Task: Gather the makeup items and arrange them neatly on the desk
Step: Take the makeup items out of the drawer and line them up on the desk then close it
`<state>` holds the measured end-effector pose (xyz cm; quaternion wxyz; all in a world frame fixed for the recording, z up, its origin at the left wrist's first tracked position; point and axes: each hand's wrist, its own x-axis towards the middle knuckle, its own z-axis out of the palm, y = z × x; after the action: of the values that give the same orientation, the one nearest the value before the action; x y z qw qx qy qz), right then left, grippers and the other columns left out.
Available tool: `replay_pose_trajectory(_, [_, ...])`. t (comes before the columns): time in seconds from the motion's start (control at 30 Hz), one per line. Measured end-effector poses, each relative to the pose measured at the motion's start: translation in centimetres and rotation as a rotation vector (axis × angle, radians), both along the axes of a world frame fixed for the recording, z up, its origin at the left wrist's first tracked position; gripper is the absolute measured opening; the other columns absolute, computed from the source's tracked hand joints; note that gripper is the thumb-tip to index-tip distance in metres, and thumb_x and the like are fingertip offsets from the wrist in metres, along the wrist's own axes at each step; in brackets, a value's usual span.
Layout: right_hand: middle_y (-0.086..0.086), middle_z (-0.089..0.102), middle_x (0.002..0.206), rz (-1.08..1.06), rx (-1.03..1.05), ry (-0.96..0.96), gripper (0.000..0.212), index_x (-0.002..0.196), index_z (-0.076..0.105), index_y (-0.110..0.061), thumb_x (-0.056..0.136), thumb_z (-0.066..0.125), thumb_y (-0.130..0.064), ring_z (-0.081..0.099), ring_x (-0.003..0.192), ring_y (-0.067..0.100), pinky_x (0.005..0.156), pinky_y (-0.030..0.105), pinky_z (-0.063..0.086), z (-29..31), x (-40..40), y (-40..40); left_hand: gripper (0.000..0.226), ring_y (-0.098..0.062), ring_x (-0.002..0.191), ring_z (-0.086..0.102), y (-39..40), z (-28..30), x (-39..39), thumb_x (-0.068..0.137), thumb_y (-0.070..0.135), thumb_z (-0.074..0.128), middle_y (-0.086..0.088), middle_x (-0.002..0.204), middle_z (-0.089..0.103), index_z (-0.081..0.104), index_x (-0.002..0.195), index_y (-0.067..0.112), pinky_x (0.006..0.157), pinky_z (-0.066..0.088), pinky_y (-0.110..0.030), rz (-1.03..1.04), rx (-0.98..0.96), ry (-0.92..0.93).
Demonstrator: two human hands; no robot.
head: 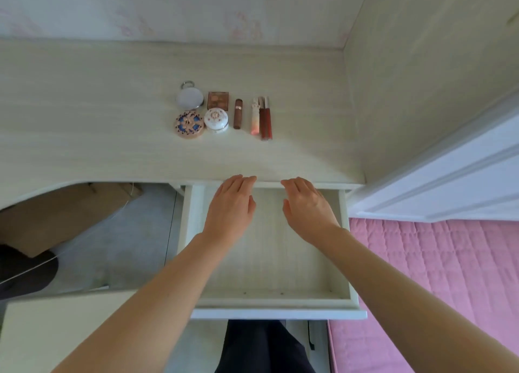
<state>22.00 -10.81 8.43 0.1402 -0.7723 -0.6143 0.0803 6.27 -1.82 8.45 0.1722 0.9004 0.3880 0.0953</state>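
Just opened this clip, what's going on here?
A person stands at a desk with its drawer pulled out. Both hands, left hand and right hand, reach palm-down over the drawer toward its back, fingers spread and holding nothing. The part of the drawer that shows looks empty. On the desk the makeup items already lie in a neat group: round compacts, a small palette, a white jar and several tubes side by side.

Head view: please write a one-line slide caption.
Makeup items lined up on the desk; both open hands, left and right, over the open drawer.
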Motion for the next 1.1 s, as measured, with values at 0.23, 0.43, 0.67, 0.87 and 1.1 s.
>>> replay_pose_trajectory(0.23, [0.012,0.067,0.105,0.051,-0.108,0.051,0.039,0.114,0.063,-0.001,0.076,0.072,-0.007,0.062,0.106,0.031,0.089,0.039,0.053,-3.0,-4.7,-9.5,0.048,-0.020,0.142,0.028,-9.5,-3.4,-5.8,0.098,0.022,0.045,-0.001,0.144,0.046,0.036,0.144,0.016,0.118,0.011,-0.036,-0.147,-0.082,0.168])
replay_pose_trajectory(0.43, [0.011,0.068,0.106,0.089,-0.217,0.072,0.048,0.115,0.063,-0.002,0.074,0.079,-0.022,0.064,0.105,0.030,0.087,0.039,0.055,-5.9,-8.0,-15.4,0.059,-0.024,0.144,0.025,-15.2,-6.7,-10.0,0.096,0.046,0.019,-0.001,0.148,0.042,0.037,0.144,0.016,0.116,0.019,-0.049,-0.202,-0.133,0.334])
replay_pose_trajectory(0.67, [0.009,0.045,0.143,0.149,-0.453,0.086,0.065,0.147,0.031,-0.010,0.092,0.057,-0.034,0.039,0.134,0.031,0.112,0.044,0.030,-7.9,-9.6,-17.9,0.054,-0.025,0.143,0.026,-17.7,-8.7,-12.6,0.097,0.043,0.031,0.001,0.151,0.037,0.037,0.145,0.019,0.114,0.019,-0.051,-0.201,-0.222,0.380])
replay_pose_trajectory(0.87, [0.007,0.067,0.110,0.137,-0.489,-0.037,0.087,0.129,0.057,-0.014,0.049,0.091,-0.014,0.065,0.104,0.028,0.091,0.051,0.049,-9.1,-9.7,-18.6,0.067,-0.027,0.124,0.054,-18.0,-9.7,-12.9,0.075,0.019,0.078,-0.001,0.135,0.057,0.049,0.136,0.019,0.102,0.040,-0.053,-0.196,-0.108,0.392])
replay_pose_trajectory(1.1, [0.008,0.066,0.107,0.198,-0.538,-0.101,0.087,0.133,0.051,-0.014,0.053,0.083,-0.001,0.065,0.094,0.032,0.091,0.053,0.048,-9.0,-9.5,-18.5,0.078,-0.026,0.106,0.061,-17.7,-9.8,-12.5,0.063,0.001,0.080,0.000,0.118,0.064,0.052,0.134,0.018,0.100,0.043,-0.051,-0.195,-0.067,0.404])
